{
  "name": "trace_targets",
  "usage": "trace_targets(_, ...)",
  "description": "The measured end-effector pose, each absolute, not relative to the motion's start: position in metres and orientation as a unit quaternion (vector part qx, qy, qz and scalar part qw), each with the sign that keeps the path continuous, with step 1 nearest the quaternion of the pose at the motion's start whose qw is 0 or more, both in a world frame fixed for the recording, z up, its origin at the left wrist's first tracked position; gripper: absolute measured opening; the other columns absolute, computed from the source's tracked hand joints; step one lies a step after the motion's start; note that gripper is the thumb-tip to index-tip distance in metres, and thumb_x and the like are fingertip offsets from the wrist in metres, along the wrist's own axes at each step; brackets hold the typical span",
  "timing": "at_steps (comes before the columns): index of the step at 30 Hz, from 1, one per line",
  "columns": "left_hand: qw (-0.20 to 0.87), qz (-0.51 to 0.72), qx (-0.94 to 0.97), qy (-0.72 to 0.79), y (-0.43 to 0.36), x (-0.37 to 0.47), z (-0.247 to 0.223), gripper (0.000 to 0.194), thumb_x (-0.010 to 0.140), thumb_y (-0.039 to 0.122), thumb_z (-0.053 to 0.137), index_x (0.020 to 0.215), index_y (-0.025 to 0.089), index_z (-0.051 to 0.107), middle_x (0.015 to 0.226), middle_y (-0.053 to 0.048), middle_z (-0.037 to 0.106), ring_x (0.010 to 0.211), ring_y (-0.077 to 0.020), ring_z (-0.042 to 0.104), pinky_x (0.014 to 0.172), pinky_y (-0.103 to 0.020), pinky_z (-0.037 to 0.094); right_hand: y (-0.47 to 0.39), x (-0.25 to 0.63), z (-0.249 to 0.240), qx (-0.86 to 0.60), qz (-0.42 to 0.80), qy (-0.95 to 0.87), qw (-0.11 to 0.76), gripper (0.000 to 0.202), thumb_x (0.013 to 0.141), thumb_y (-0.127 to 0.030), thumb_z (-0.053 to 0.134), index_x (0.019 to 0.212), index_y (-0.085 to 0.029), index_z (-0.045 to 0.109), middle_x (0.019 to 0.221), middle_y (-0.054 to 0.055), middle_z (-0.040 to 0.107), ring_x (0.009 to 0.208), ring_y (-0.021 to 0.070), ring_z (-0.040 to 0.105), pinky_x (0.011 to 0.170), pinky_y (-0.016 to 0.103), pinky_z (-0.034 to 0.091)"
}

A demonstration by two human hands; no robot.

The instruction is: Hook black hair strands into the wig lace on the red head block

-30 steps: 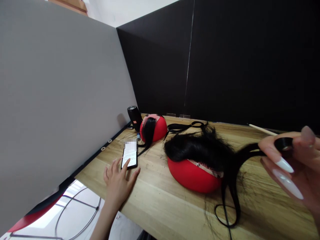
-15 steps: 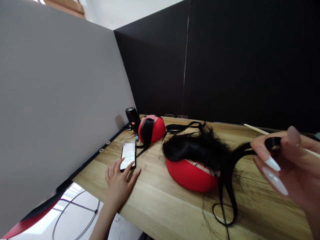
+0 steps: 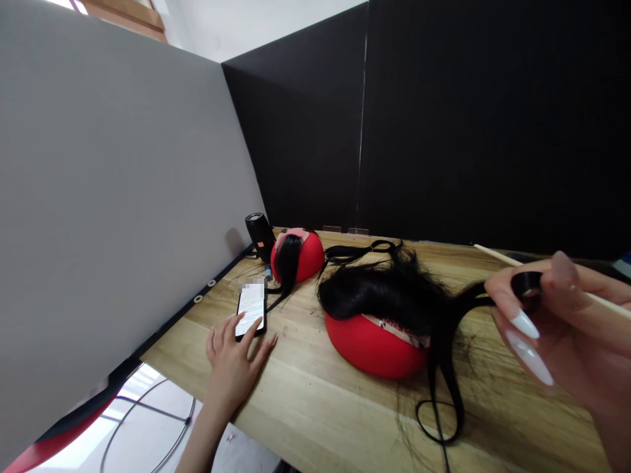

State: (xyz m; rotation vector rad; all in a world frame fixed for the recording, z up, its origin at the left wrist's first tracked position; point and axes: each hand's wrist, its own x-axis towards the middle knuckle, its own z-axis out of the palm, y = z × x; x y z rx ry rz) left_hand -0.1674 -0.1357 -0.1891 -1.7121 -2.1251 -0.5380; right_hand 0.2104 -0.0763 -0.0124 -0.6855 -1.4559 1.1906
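My left hand [image 3: 231, 355] lies over the lower part of a phone [image 3: 250, 309] with a lit white screen. Its fingers are spread, some touching the glass, and nothing is gripped. At the right, my right hand [image 3: 547, 322], with long white nails, is closed around a thin pale stick [image 3: 495, 255] with a small dark tip, and a strand of black hair [image 3: 473, 295] looped through the fingers. That strand runs to a wig piece of black hair [image 3: 379, 289] lying on a red dome-shaped block [image 3: 374, 348], where a light net edge shows.
Behind the phone stand a smaller red dome block [image 3: 310, 256] with black hair on it and a black cylindrical speaker [image 3: 259, 236]. A tied hair bundle [image 3: 355, 251] lies at the back of the wooden table [image 3: 300, 407]. Grey [image 3: 123, 164] and black [image 3: 468, 118] partitions enclose it.
The view has shifted slightly, so the table things sit a little further left. My right hand has moved slightly left with the stick and hair; my left hand stays on the phone.
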Motion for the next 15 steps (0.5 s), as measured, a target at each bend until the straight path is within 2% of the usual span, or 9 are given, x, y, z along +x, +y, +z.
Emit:
trace_targets(3, 0.156, -0.243, -0.647, -0.706, -0.134, -0.154, -0.181, 0.039, 0.09, 0.042, 0.055, 0.125, 0.025, 0.061, 0.134, -0.013, 0.049, 0.129, -0.0338, 0.04, 0.112, -0.057, 0.025, -0.078, 0.21, -0.012, -0.286, 0.496, -0.607, 0.551, 0.03, 0.083, -0.046, 0.067, 0.067, -0.021, 0.073, 0.056, 0.004, 0.062, 0.026, 0.0103, 0.046, 0.021, 0.02, 0.038)
trace_targets(6, 0.11, -0.297, -0.712, -0.626, -0.133, -0.124, -0.156, 0.039, 0.093, 0.036, 0.052, 0.131, 0.027, 0.051, 0.137, -0.011, 0.046, 0.131, -0.0304, 0.04, 0.112, -0.055, 0.03, -0.078, 0.209, -0.014, -0.302, 0.495, -0.61, 0.54, 0.028, 0.082, -0.048, 0.068, 0.071, -0.023, 0.074, 0.056, 0.004, 0.063, 0.033, 0.0149, 0.055, 0.024, 0.022, 0.042)
trace_targets(9, 0.04, -0.326, -0.774, -0.542, -0.134, -0.087, -0.115, 0.047, 0.094, 0.033, 0.053, 0.139, 0.027, 0.04, 0.14, -0.012, 0.042, 0.134, -0.0288, 0.038, 0.111, -0.052, 0.035, -0.08, 0.203, -0.016, -0.361, 0.422, -0.649, 0.521, 0.026, 0.083, -0.047, 0.068, 0.079, -0.023, 0.077, 0.052, 0.004, 0.064, 0.041, 0.0174, 0.061, 0.035, 0.024, 0.053)
trace_targets(11, -0.021, -0.343, -0.806, -0.482, -0.134, -0.063, -0.086, 0.06, 0.092, 0.037, 0.056, 0.145, 0.024, 0.03, 0.144, -0.015, 0.038, 0.136, -0.03, 0.036, 0.111, -0.05, 0.038, -0.083, 0.198, -0.016, -0.4, 0.374, -0.682, 0.486, 0.027, 0.083, -0.047, 0.067, 0.087, -0.023, 0.079, 0.053, 0.004, 0.066, 0.042, 0.0168, 0.063, 0.043, 0.024, 0.057)
trace_targets(13, -0.062, -0.352, -0.832, -0.425, -0.131, -0.043, -0.061, 0.078, 0.087, 0.047, 0.063, 0.148, 0.02, 0.023, 0.147, -0.017, 0.034, 0.139, -0.0306, 0.033, 0.112, -0.048, 0.038, -0.085, 0.193, -0.016, -0.418, 0.346, -0.703, 0.459, 0.03, 0.082, -0.049, 0.066, 0.09, -0.024, 0.08, 0.063, 0.006, 0.072, 0.041, 0.016, 0.063, 0.041, 0.024, 0.056)
trace_targets(15, -0.062, -0.342, -0.846, -0.404, -0.123, -0.024, -0.044, 0.08, 0.083, 0.053, 0.065, 0.144, 0.016, 0.028, 0.145, -0.019, 0.036, 0.137, -0.0299, 0.034, 0.113, -0.047, 0.036, -0.086, 0.191, -0.017, -0.422, 0.29, -0.724, 0.463, 0.028, 0.08, -0.051, 0.066, 0.084, -0.027, 0.08, 0.081, 0.007, 0.076, 0.049, 0.0179, 0.068, 0.042, 0.024, 0.057)
